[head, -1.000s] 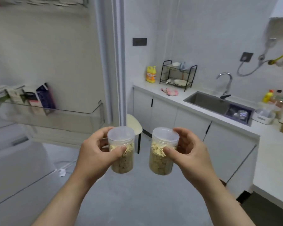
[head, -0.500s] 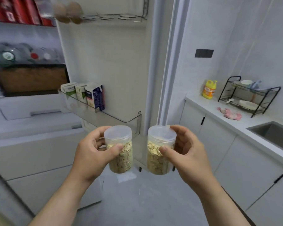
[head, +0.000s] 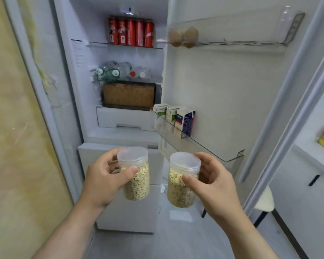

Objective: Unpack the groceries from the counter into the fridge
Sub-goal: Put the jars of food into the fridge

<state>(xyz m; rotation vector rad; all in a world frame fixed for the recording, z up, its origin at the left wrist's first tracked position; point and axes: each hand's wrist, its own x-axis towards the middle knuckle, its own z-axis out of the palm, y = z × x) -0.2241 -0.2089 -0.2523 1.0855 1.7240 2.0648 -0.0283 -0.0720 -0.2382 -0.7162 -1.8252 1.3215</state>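
Observation:
I hold two clear plastic jars of oat flakes with translucent lids in front of the open fridge (head: 120,139). My left hand (head: 103,182) grips the left jar (head: 137,176), thumb across its front. My right hand (head: 211,184) grips the right jar (head: 181,184) the same way. Both jars are upright, side by side and apart, below the level of the fridge's lower shelf. The fridge door (head: 223,81) stands open to the right.
Red cans (head: 131,32) fill the top shelf, water bottles (head: 122,71) lie below, then a brown box (head: 128,95) above a white drawer (head: 123,119). The door bin (head: 209,146) holds cartons (head: 178,118); two eggs (head: 182,37) sit higher. A yellow wall is left, a stool (head: 264,199) right.
My view has swung left from the kitchen counter and sink to face the open fridge interior. Both hands keep holding their jars in front of me.

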